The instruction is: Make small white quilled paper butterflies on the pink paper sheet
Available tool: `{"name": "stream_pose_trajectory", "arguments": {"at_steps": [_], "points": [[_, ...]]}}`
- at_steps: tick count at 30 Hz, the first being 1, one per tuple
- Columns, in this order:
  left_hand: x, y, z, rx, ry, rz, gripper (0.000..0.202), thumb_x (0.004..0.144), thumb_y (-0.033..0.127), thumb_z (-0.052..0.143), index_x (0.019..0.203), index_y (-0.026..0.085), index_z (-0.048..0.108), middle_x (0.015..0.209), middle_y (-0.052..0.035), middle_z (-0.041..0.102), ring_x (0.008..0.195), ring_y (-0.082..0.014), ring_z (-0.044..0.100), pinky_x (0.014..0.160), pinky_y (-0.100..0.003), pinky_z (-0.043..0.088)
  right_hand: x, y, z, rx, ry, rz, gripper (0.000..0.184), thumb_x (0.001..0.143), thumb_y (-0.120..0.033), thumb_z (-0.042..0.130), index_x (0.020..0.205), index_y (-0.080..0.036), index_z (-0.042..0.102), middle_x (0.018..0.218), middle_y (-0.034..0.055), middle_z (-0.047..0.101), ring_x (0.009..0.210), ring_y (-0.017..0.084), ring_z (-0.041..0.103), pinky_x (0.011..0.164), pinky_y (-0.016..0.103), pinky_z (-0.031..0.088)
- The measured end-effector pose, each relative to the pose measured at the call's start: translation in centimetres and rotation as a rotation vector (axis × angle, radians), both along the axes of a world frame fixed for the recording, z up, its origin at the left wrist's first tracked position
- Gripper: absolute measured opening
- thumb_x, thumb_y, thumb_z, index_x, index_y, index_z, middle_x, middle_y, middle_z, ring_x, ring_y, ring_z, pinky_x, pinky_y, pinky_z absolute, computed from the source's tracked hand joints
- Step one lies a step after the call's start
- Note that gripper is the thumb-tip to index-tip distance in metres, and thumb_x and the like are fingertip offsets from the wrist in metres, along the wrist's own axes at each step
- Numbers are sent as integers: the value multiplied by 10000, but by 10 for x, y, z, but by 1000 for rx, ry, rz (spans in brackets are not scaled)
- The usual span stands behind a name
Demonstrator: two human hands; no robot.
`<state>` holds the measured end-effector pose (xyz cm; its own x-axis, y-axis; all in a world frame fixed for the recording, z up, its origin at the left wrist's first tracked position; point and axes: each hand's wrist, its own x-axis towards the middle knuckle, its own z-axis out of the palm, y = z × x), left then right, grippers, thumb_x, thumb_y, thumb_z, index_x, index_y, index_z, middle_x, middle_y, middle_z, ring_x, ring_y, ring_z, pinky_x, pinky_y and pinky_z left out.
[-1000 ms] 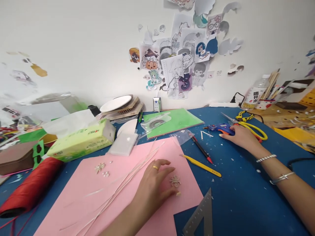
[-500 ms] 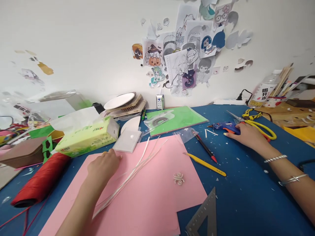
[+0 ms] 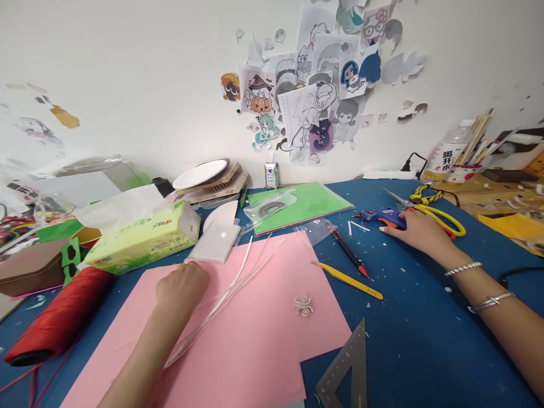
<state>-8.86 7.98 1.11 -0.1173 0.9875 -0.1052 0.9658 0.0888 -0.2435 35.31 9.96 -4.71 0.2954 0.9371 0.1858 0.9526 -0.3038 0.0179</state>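
Note:
My left hand (image 3: 182,288) is curled with its fingers down on the pink paper (image 3: 255,351); whatever is in its fingers is hidden. Beside it, several thin white paper strips (image 3: 225,294) run across the sheet. My right hand (image 3: 419,231) is closed around the blue glue gun (image 3: 376,215), which lies on the table with its nozzle pointing left. Yellow-handled scissors (image 3: 444,218) lie just behind that hand. A small curled white paper ornament (image 3: 303,306) rests on the right part of the pink paper.
Yellow tweezers (image 3: 351,281), a black pen (image 3: 348,249) and a grey set square (image 3: 355,362) lie right of the paper. A tissue pack (image 3: 144,238) and a red thread spool (image 3: 59,317) stand left. Behind are a green sheet (image 3: 323,198) and a clear case (image 3: 215,241).
The view has shifted slightly, so most things sit a little further left. My left hand is curled tighter and slightly further right on the paper. My right hand stays at the glue gun.

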Motion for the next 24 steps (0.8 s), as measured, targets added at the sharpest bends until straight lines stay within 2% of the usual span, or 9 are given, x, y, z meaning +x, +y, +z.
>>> {"name": "stream_pose_trajectory", "arguments": {"at_steps": [3, 6, 9, 11, 13, 16, 18, 21, 24], "points": [[9, -6, 9, 7, -14, -78, 283, 694, -8, 316, 682, 91, 581, 746, -175, 595, 728, -301, 604, 522, -330, 407, 1, -1, 0, 47, 30, 25, 435, 753, -479, 516, 976, -105, 531, 970, 96, 554, 889, 215, 526, 756, 381, 416], [26, -15, 16, 64, -59, -131, 283, 772, 102, 266, 748, 117, 548, 729, -136, 575, 635, -252, 579, 474, -298, 366, -1, -6, 9, 151, 51, 54, 551, 673, -556, 543, 932, -69, 546, 906, 149, 563, 865, 285, 518, 725, 386, 408], [46, -26, 16, 23, -241, -259, 252, 801, 212, 275, 654, 179, 477, 597, -15, 532, 534, -147, 516, 464, -226, 339, -16, -16, 26, 316, 35, 92, 500, 800, -503, 382, 1009, -61, 486, 951, 189, 526, 928, 314, 473, 764, 416, 360], [57, -32, 11, -60, -449, -347, 238, 788, 251, 300, 582, 191, 404, 522, 19, 458, 483, -128, 454, 434, -216, 291, -38, -25, 37, 341, 49, 232, 385, 869, -415, 281, 970, -106, 487, 898, 134, 547, 860, 240, 506, 746, 350, 374], [64, -37, 6, -68, -529, -369, 212, 755, 223, 321, 548, 195, 358, 493, 35, 400, 456, -117, 399, 429, -220, 258, -67, -35, 42, 280, 71, 450, 338, 892, -381, 250, 832, -175, 511, 805, 53, 564, 750, 160, 528, 667, 262, 393], [71, -43, 3, -75, -597, -427, 189, 733, 191, 337, 548, 191, 376, 500, 38, 402, 457, -111, 373, 430, -219, 248, -110, -49, 37, 160, 66, 747, 302, 843, -459, 370, 731, -213, 506, 700, -16, 559, 639, 122, 526, 547, 221, 375], [75, -47, 3, -144, -685, -498, 177, 739, 202, 370, 577, 185, 439, 528, 32, 459, 473, -109, 401, 439, -211, 275, -131, -56, 28, 122, 43, 847, 313, 793, -505, 434, 723, -207, 500, 698, -8, 563, 614, 140, 525, 483, 232, 346], [80, -53, 1, -322, -884, -562, 119, 729, 225, 466, 649, 183, 542, 608, 19, 552, 519, -104, 462, 473, -193, 335, -144, -60, 15, 123, 19, 866, 279, 847, -422, 379, 776, -179, 498, 706, 35, 562, 605, 172, 526, 461, 254, 330], [83, -58, -5, -454, -1072, -543, 94, 718, 207, 515, 694, 188, 604, 666, 13, 598, 563, -104, 500, 510, -187, 373, -145, -58, 9, 131, 16, 877, 250, 885, -290, 306, 771, -167, 492, 706, 60, 555, 615, 186, 517, 484, 271, 342]]}}
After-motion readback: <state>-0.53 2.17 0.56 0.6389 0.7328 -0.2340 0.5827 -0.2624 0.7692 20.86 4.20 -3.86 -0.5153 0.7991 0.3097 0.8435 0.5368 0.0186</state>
